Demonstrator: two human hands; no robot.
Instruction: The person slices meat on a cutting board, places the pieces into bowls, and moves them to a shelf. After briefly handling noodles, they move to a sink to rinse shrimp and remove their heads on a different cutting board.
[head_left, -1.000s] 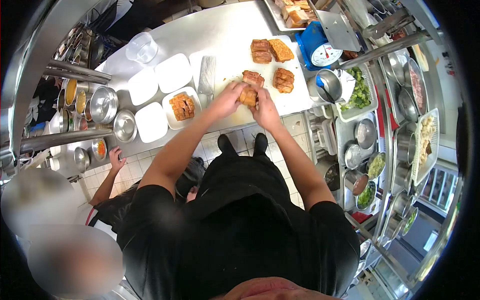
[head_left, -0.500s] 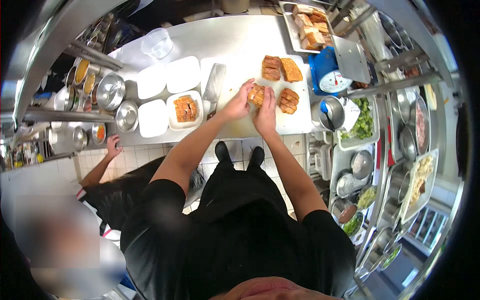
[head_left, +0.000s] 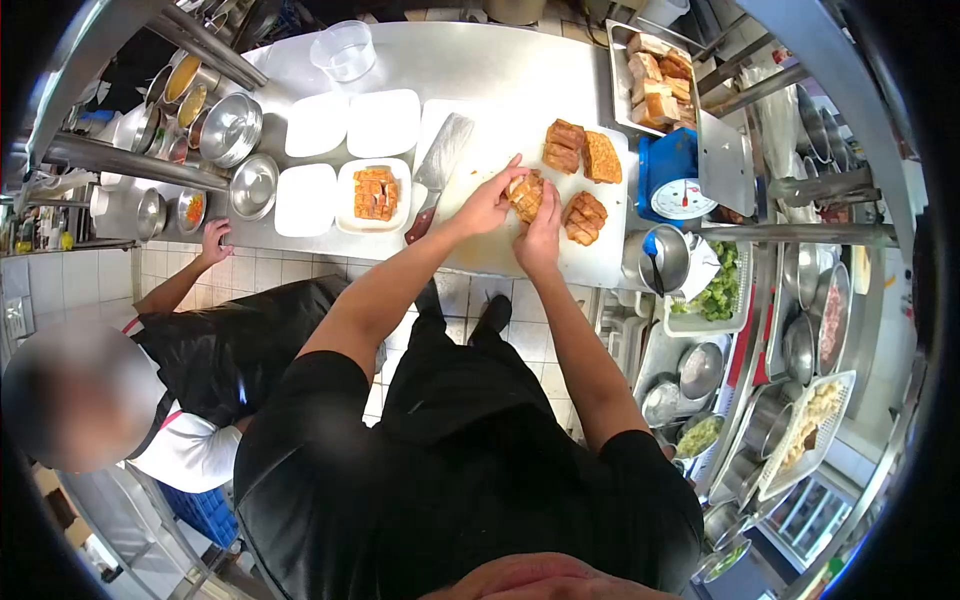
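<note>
On the white cutting board point(head_left: 600, 262), a sliced piece of browned meat point(head_left: 525, 196) is held between my left hand point(head_left: 488, 205) and my right hand point(head_left: 540, 232), the fingers of both pressed round its sides. Two sliced portions point(head_left: 563, 146) point(head_left: 584, 218) and a golden crusted block point(head_left: 602, 158) lie close by on the board. A cleaver point(head_left: 443, 155) rests flat along the board's left side, its handle towards me. Further left, a square white container point(head_left: 345, 203) holds sliced meat, beside three white containers point(head_left: 307, 201) with nothing in them.
A blue scale point(head_left: 660, 165) and a tray of meat blocks point(head_left: 619, 75) stand at the right. Below the scale are a metal pot point(head_left: 672, 262) and a basket of greens point(head_left: 720, 290). Metal bowls point(head_left: 255, 187) and another person point(head_left: 180, 350) are at the left.
The whole view has shifted and turned slightly. My hands still hold the meat piece over the board. More of the person at the left and the cleaver's handle now show.
</note>
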